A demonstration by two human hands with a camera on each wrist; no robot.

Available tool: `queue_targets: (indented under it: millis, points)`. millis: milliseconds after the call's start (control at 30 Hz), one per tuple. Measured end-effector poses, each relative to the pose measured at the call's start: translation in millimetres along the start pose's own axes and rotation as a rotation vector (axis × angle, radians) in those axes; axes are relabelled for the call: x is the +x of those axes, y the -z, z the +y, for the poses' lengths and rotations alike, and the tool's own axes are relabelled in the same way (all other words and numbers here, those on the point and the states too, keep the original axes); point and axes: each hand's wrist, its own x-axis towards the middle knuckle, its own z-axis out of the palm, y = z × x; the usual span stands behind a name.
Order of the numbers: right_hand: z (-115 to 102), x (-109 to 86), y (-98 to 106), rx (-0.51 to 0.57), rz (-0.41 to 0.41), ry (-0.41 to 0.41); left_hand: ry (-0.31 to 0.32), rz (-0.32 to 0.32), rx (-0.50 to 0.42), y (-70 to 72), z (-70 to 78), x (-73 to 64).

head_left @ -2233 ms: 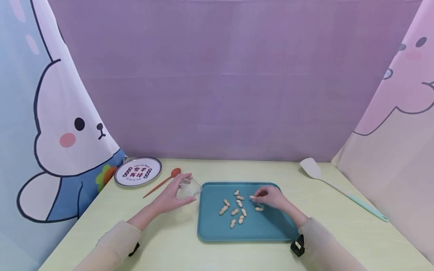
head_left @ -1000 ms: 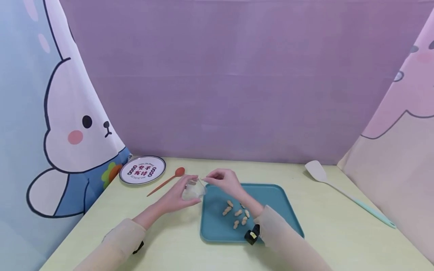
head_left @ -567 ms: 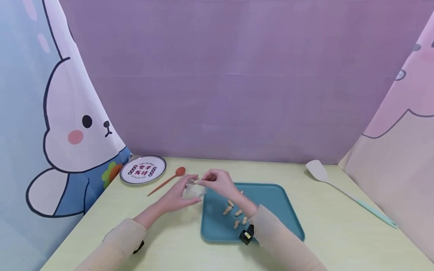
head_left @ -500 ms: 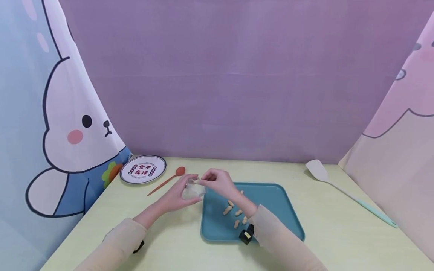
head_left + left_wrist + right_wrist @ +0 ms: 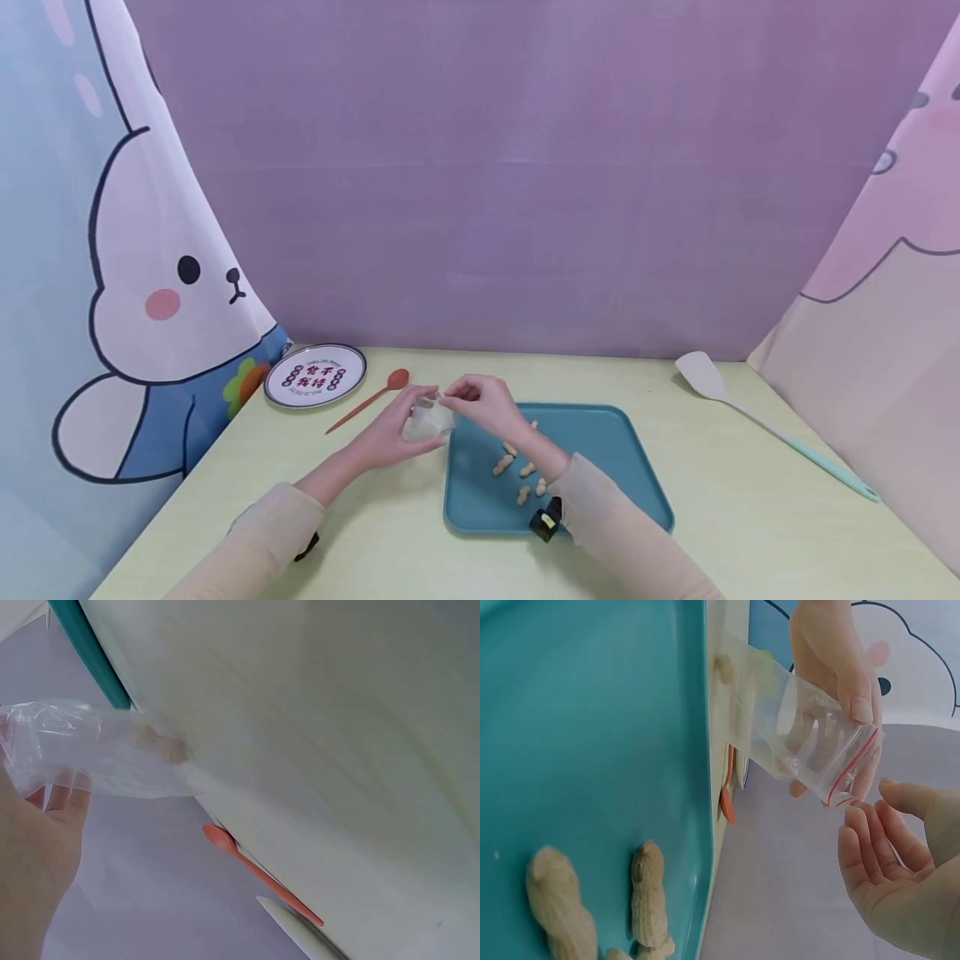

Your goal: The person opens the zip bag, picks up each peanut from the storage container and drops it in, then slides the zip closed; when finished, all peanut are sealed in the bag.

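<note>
My left hand point(image 5: 390, 429) holds a clear zip bag point(image 5: 802, 742) with a red line along its mouth, left of the blue-green tray. Through the plastic a peanut point(image 5: 159, 744) shows low in the bag in the left wrist view. At the bag's mouth is my right hand point(image 5: 483, 406). In the right wrist view its thumb and fingertips stand slightly apart beside the bag's corner, with no peanut between them. Several unshelled peanuts point(image 5: 503, 465) lie on the tray point(image 5: 600, 467), some hidden behind my right forearm.
A round plate point(image 5: 315, 376) with red lettering stands at the back left. Beside it lies an orange spoon point(image 5: 367, 402). A white spatula point(image 5: 780, 433) with a mint handle lies on the right of the table. A purple cloth point(image 5: 525, 183) hangs behind.
My right hand has brought a peanut from the tray leftward to the bag's mouth and let go of it. The left hand keeps its hold on the bag.
</note>
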Motion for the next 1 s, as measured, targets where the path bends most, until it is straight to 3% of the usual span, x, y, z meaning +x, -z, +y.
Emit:
queue_targets:
  millis: [400,667,867,1000]
  points:
    - [5,-5.5,14,0.033,0.006,-0.007,-0.023,0.022,-0.006,-1.7,-0.2,-1.0]
    - [21,-23.4,51,0.018,-0.005,0.022,0.001,0.029,-0.001,0.0,-2.3,-2.6]
    - [42,-45.0,81,-0.045,0.013,-0.041,-0.002,0.02,0.014,-0.2,-3.2,-2.2]
    - [54,-58.9,98,-0.071,0.016,-0.075,-0.031,0.046,0.023,1.4,-1.2,-1.0]
